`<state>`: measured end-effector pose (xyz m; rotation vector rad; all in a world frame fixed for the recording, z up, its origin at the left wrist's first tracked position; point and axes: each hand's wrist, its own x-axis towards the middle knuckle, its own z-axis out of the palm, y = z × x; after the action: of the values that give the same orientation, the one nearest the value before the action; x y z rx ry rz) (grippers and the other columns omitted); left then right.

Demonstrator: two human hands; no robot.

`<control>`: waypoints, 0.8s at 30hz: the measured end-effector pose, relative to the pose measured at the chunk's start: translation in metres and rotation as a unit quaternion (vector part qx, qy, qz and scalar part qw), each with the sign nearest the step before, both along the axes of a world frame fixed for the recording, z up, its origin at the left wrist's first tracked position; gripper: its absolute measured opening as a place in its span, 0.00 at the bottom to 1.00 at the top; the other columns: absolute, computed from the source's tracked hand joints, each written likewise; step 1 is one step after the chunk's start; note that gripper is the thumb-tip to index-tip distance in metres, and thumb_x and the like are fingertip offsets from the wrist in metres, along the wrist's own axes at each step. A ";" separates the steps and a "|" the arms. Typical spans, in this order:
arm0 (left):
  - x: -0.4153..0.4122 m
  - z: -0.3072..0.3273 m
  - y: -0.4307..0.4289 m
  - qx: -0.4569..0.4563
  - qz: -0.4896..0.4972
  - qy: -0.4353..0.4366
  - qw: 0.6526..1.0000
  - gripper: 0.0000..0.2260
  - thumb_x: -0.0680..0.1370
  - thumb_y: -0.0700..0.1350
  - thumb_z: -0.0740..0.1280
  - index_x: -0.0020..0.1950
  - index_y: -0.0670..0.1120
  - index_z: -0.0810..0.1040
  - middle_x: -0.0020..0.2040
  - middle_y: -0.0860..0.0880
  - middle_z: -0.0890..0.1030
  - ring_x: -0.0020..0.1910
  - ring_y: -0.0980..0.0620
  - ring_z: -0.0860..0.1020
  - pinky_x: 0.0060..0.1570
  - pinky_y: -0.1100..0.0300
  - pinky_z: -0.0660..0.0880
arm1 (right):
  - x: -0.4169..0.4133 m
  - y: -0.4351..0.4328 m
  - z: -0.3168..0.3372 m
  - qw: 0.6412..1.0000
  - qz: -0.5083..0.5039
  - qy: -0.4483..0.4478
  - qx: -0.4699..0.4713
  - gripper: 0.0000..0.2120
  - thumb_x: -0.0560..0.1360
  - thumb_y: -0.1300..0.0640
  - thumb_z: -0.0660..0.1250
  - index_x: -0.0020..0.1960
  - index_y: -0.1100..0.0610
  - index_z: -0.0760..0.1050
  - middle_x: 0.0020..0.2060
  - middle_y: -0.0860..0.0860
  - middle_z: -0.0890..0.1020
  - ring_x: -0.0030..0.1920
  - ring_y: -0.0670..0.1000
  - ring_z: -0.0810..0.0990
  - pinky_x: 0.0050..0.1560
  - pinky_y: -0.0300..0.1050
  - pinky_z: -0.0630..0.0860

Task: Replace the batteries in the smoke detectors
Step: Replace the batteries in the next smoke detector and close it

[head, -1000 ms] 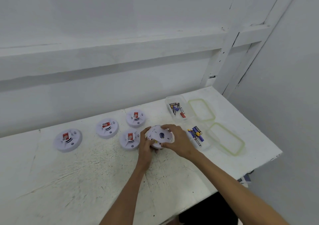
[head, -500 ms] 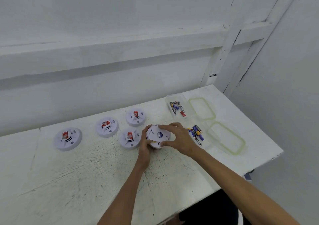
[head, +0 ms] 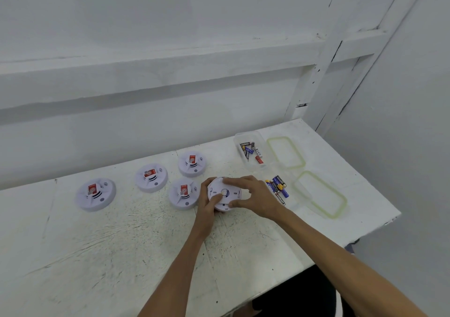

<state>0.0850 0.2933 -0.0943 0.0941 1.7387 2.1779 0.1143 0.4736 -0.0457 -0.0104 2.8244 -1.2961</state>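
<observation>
Left hand point(head: 207, 204) and right hand point(head: 253, 197) both grip one detector point(head: 225, 192) at centre frame in the head view, low over the counter point(head: 121, 243); I cannot tell whether it touches the surface. The left fingers curl round its near-left rim, with the thumb laid on its upturned back. The right fingers and thumb curl round the right rim. A small dark patch shows at the middle of that back, too small to tell whether it is a battery or an empty bay. Four other detectors point(head: 151, 177) lie face up to the left, apart from one another, each with a red label; the nearest sits just beside the left hand. At right stand two open tubs, the far tub point(head: 253, 166) and the near tub point(head: 292, 183), each holding loose batteries point(head: 277, 189), with two lids point(head: 286, 152) beside them. By my judgement the work is on this one unit, probably opening or closing its back. Nothing shows whether the four have fresh cells, so up to all five may remain.
</observation>
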 end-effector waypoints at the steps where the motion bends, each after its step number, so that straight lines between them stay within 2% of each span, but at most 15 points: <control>1: 0.000 0.000 0.000 0.001 -0.003 -0.001 1.000 0.23 0.77 0.46 0.66 0.72 0.49 0.69 0.65 0.41 0.78 0.64 0.39 0.79 0.57 0.36 0.79 | 0.001 -0.001 -0.001 1.000 -0.005 0.010 -0.001 0.31 0.68 0.50 0.79 0.68 0.37 0.74 0.61 0.43 0.78 0.62 0.37 0.70 0.54 0.23 0.66; 5: -0.001 -0.002 -0.001 0.004 -0.013 -0.007 1.000 0.21 0.78 0.44 0.64 0.72 0.49 0.70 0.64 0.43 0.79 0.63 0.41 0.80 0.55 0.39 0.80 | 0.006 -0.006 -0.003 0.999 -0.018 0.031 -0.016 0.30 0.70 0.50 0.78 0.69 0.41 0.74 0.61 0.42 0.79 0.61 0.37 0.70 0.53 0.25 0.68; 9: -0.002 -0.001 -0.001 -0.006 -0.002 -0.019 1.000 0.20 0.78 0.49 0.65 0.71 0.52 0.71 0.65 0.45 0.80 0.62 0.43 0.81 0.54 0.39 0.81 | 0.004 -0.007 -0.001 0.998 -0.026 0.038 -0.052 0.30 0.70 0.51 0.78 0.70 0.46 0.74 0.61 0.39 0.79 0.62 0.39 0.75 0.54 0.33 0.76; 12: -0.002 -0.004 0.001 -0.017 0.003 -0.009 1.000 0.19 0.81 0.51 0.65 0.72 0.52 0.70 0.65 0.47 0.79 0.62 0.47 0.81 0.53 0.46 0.83 | 0.003 -0.006 -0.004 0.996 -0.049 0.046 -0.065 0.31 0.69 0.51 0.80 0.68 0.51 0.72 0.60 0.43 0.79 0.62 0.41 0.77 0.53 0.37 0.79; 16: 0.000 -0.004 0.006 -0.030 -0.009 0.018 0.999 0.15 0.86 0.43 0.59 0.73 0.51 0.68 0.65 0.49 0.78 0.60 0.54 0.80 0.49 0.57 0.82 | 0.010 -0.005 -0.012 0.998 -0.036 0.048 -0.028 0.36 0.65 0.47 0.82 0.67 0.52 0.70 0.61 0.45 0.75 0.61 0.41 0.74 0.54 0.36 0.78; 18: -0.001 -0.005 0.007 -0.046 -0.012 0.026 0.999 0.14 0.86 0.42 0.59 0.72 0.53 0.69 0.65 0.50 0.77 0.62 0.53 0.79 0.52 0.58 0.82 | 0.015 -0.006 -0.018 0.999 -0.021 0.050 0.004 0.39 0.64 0.45 0.82 0.68 0.53 0.69 0.61 0.46 0.72 0.61 0.42 0.73 0.57 0.33 0.76; 20: -0.003 -0.005 0.008 -0.062 -0.018 0.038 0.997 0.14 0.86 0.44 0.60 0.70 0.56 0.69 0.65 0.50 0.77 0.65 0.50 0.77 0.58 0.55 0.81 | 0.019 -0.008 -0.024 0.997 -0.027 0.065 0.025 0.36 0.66 0.47 0.81 0.68 0.55 0.69 0.60 0.49 0.72 0.59 0.44 0.74 0.57 0.31 0.75; 24: -0.005 -0.004 0.007 -0.089 -0.036 0.057 0.994 0.13 0.86 0.45 0.59 0.69 0.57 0.68 0.65 0.52 0.76 0.65 0.51 0.76 0.58 0.58 0.80 | 0.019 -0.008 -0.028 0.996 -0.045 0.075 0.033 0.32 0.66 0.50 0.81 0.65 0.56 0.71 0.58 0.49 0.73 0.57 0.46 0.75 0.57 0.38 0.78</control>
<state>0.0803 0.3000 -0.0986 0.2370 1.9530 1.9932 0.1337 0.4661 -0.0738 0.0237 3.0263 -1.2690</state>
